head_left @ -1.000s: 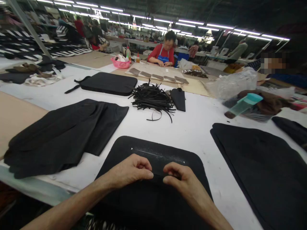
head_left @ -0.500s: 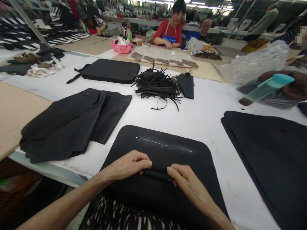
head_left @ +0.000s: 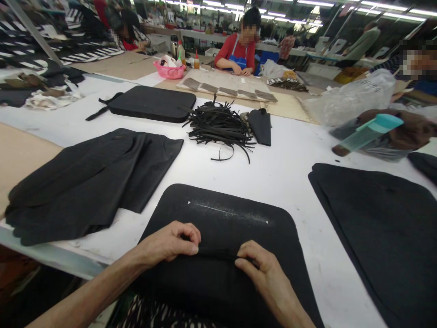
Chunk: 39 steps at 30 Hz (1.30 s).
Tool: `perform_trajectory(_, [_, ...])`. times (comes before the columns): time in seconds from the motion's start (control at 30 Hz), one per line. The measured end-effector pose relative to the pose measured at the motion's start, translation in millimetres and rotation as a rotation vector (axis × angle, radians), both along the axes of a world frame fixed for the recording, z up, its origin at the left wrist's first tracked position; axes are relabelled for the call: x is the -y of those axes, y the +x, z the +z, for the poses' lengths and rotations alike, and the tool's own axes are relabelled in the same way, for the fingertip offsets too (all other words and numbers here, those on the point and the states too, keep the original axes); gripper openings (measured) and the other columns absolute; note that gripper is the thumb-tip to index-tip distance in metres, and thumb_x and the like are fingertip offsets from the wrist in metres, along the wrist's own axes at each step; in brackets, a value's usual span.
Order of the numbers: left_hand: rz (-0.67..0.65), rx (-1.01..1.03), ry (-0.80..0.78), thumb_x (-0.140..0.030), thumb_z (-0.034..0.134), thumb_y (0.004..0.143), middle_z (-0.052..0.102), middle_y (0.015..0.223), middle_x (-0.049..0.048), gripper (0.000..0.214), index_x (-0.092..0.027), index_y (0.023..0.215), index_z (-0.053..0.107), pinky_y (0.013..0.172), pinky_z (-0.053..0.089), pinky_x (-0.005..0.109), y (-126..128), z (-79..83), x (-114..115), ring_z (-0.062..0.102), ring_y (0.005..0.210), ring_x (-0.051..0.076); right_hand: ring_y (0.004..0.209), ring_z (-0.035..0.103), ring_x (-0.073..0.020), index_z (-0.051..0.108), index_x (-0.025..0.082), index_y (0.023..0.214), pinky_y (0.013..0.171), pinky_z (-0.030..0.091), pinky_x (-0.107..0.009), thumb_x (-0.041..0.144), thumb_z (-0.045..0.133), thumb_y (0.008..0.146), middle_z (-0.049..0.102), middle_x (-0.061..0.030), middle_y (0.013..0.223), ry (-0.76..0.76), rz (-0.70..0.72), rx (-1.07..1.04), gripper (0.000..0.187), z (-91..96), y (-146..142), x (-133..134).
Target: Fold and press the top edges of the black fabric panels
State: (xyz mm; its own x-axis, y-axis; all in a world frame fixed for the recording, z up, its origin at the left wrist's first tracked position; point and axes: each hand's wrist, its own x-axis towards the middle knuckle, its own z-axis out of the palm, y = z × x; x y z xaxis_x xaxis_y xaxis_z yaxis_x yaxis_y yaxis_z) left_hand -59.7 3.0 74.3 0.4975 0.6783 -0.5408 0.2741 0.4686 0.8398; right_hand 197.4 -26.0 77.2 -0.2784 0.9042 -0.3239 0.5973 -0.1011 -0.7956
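In front of me lies a black leather-like panel (head_left: 218, 228) with rounded far corners. Across its far part runs a thin whitish line with a small white triangle near each end. My left hand (head_left: 179, 241) pinches a raised fold of the panel, thumb against fingers. To its right, my right hand (head_left: 257, 262) grips the same fold between thumb and fingertips. The fold stretches as a dark ridge from one hand to the other. The panel's near part hangs toward my patterned clothing, in shadow.
Black panels are stacked at left (head_left: 78, 177) and right (head_left: 375, 218). Beyond lie a padded black piece (head_left: 153, 102), a heap of black strips (head_left: 218, 125) and a teal-lidded bottle (head_left: 368, 134). A pink basket (head_left: 169, 68) stands farther back, near a co-worker in red (head_left: 235, 50).
My left hand has shifted left along the fold, widening the gap between my hands. My right hand's fingers have turned over the fold. The camera view has moved slightly.
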Motion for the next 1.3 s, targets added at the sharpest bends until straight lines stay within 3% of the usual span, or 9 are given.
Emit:
perform_trajectory(0.2, [-0.073, -0.041, -0.024, -0.028, 0.066, 0.064, 0.048, 0.064, -0.007, 0.04, -0.022, 0.104, 0.063, 0.048, 0.024, 0.02, -0.3, 5.9, -1.1, 0.035, 0.052, 0.007, 0.071, 0.049, -0.013, 0.052, 0.02, 0.06, 0.066, 0.035, -0.023, 0.028, 0.052, 0.081, 0.052, 0.0021, 0.075, -0.098, -0.015, -0.142, 0.022, 11.0, 5.2, -4.5])
perform_trajectory(0.3, [-0.152, -0.155, 0.051, -0.032, 0.063, 0.068, 0.043, 0.057, -0.0059, 0.02, -0.017, 0.081, 0.068, 0.05, 0.022, 0.022, -6.3, 9.0, -1.0, 0.033, 0.054, 0.008, 0.063, 0.044, -0.012, 0.05, 0.019, 0.057, 0.058, 0.031, -0.023, 0.032, 0.054, 0.079, 0.047, 0.0033, 0.065, -0.176, -0.005, -0.054, 0.026, 16.4, 11.0, -5.0])
perform_trajectory(0.4, [-0.204, -0.216, 0.096, -0.039, 0.062, 0.07, 0.038, 0.053, -0.0055, 0.026, -0.015, 0.062, 0.063, 0.049, 0.02, 0.024, -17.4, 8.8, -0.8, 0.031, 0.053, 0.008, 0.058, 0.039, -0.0113, 0.049, 0.019, 0.059, 0.052, 0.027, -0.023, 0.038, 0.052, 0.08, 0.04, 0.0045, 0.057, -0.255, -0.005, 0.03, 0.029, 14.9, 17.9, -4.4])
perform_trajectory(0.57, [-0.043, -0.182, 0.137, -0.043, 0.053, 0.077, 0.043, 0.063, -0.0044, 0.03, -0.016, 0.065, 0.054, 0.046, 0.021, 0.022, -27.6, 8.0, 0.0, 0.032, 0.051, 0.007, 0.056, 0.036, -0.0116, 0.045, 0.02, 0.061, 0.051, 0.027, -0.024, 0.04, 0.044, 0.084, 0.037, 0.0045, 0.057, -0.245, -0.007, 0.036, 0.03, 4.5, 28.9, -9.0])
perform_trajectory(0.77, [0.155, -0.149, -0.017, -0.048, 0.053, 0.072, 0.025, 0.044, -0.0106, 0.032, -0.017, 0.078, 0.053, 0.038, 0.01, 0.023, -31.6, -1.1, -4.0, 0.018, 0.038, 0.006, 0.064, 0.047, -0.0158, 0.054, 0.021, 0.069, 0.06, 0.034, -0.026, 0.04, 0.04, 0.084, 0.048, 0.0018, 0.062, -0.123, 0.043, 0.08, 0.028, 0.8, 44.2, -20.1])
perform_trajectory(0.97, [0.345, -0.29, 0.044, -0.042, 0.06, 0.061, 0.036, 0.041, -0.0088, 0.027, -0.017, 0.063, 0.053, 0.037, 0.013, 0.022, -27.9, -7.9, -23.0, 0.023, 0.034, 0.005, 0.056, 0.043, -0.0163, 0.057, 0.021, 0.061, 0.052, 0.031, -0.027, 0.053, 0.05, 0.071, 0.047, 0.0005, 0.055, -0.205, -0.151, 0.176, 0.035, -12.2, 65.1, -35.1])
perform_trajectory(1.1, [0.391, -0.338, 0.139, -0.039, 0.063, 0.059, 0.042, 0.043, -0.0069, 0.026, -0.017, 0.058, 0.05, 0.041, 0.02, 0.022, -24.7, -15.8, -35.6, 0.032, 0.039, 0.007, 0.052, 0.038, -0.0145, 0.05, 0.021, 0.055, 0.049, 0.029, -0.027, 0.06, 0.05, 0.071, 0.041, 0.0021, 0.052, -0.192, -0.238, 0.18, 0.041, -24.5, 77.5, -39.5])
perform_trajectory(1.3, [0.359, -0.335, 0.242, -0.033, 0.053, 0.064, 0.046, 0.049, -0.0049, 0.018, -0.016, 0.058, 0.054, 0.052, 0.031, 0.023, -22.5, -12.6, -47.4, 0.044, 0.052, 0.011, 0.054, 0.045, -0.0153, 0.057, 0.022, 0.063, 0.049, 0.035, -0.026, 0.059, 0.052, 0.07, 0.05, 0.0, 0.058, -0.223, -0.287, 0.037, 0.039, -32.7, 89.5, -45.4])
